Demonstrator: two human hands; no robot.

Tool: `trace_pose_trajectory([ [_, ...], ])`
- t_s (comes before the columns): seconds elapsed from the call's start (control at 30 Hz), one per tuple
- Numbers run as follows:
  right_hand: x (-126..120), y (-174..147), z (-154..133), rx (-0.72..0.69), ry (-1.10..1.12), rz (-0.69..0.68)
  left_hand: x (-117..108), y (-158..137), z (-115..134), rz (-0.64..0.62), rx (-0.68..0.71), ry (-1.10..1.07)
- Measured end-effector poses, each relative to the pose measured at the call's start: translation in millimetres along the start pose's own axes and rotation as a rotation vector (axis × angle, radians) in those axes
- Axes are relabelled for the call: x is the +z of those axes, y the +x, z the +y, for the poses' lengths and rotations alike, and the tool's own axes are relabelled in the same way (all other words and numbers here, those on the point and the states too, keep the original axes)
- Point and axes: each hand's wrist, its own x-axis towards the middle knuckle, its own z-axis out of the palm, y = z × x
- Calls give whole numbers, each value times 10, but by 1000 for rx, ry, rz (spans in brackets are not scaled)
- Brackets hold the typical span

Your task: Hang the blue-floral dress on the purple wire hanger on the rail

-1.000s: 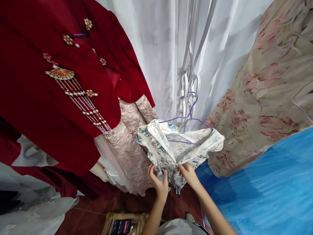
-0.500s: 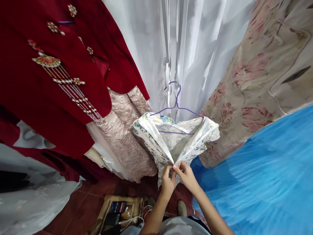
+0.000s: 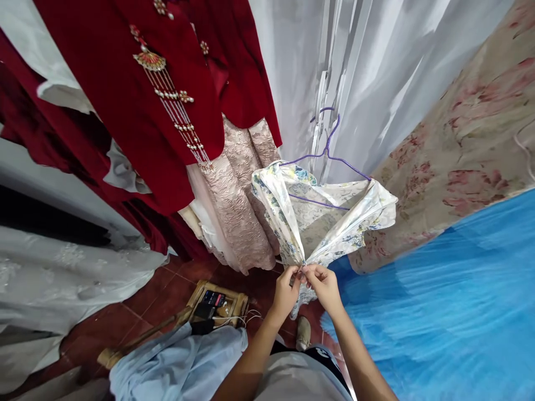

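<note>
A white floral garment [image 3: 271,209] with a blue and yellow print hangs from a purple wire hanger [image 3: 326,146]. Its neckline falls open in a deep V, the two edges meeting at my fingertips. My left hand [image 3: 287,289] pinches the left edge at the bottom of the V. Close against it, my right hand [image 3: 324,285] pinches the right edge at the same spot. The small fastening between the fingertips is mostly hidden. Below my hands the garment's lower part hangs bunched.
A red jacket [image 3: 175,133] with a beaded tassel and a pink textured skirt [image 3: 238,223] hang at left. White curtains [image 3: 388,72] hang behind. Floral fabric [image 3: 472,167] and blue tulle [image 3: 451,312] fill the right. A bamboo chair [image 3: 200,295] holds a phone and cables, near pale blue cloth [image 3: 179,362].
The view has turned left, so the scene sits further right and the light blue cloth shows. Both hands keep pinching the front edges, fingertips slightly shifted.
</note>
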Motion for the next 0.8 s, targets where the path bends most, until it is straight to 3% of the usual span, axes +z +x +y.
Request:
trace_pose_trajectory([
  [0.13, 179, -116, -121, 52, 106, 82, -186, -52, 23, -107, 32, 34],
  [0.27, 325, 9, -413, 32, 225, 179, -357, -65, 136, -188, 103, 113],
  [0.43, 307, 451, -1171, -147, 373, 309, -453, -157, 342, -304, 189, 193],
  [0.63, 318, 921, -2043, -221, 326, 408, -435, -377, 448, -403, 233, 165],
  [0.73, 349, 929, -2166, -218, 265, 416, -559, -259, 416, -434, 281, 69],
  [0.8, 348, 879, -2149, -233, 239, 403, -704, 18, 483, -375, 351, 37],
])
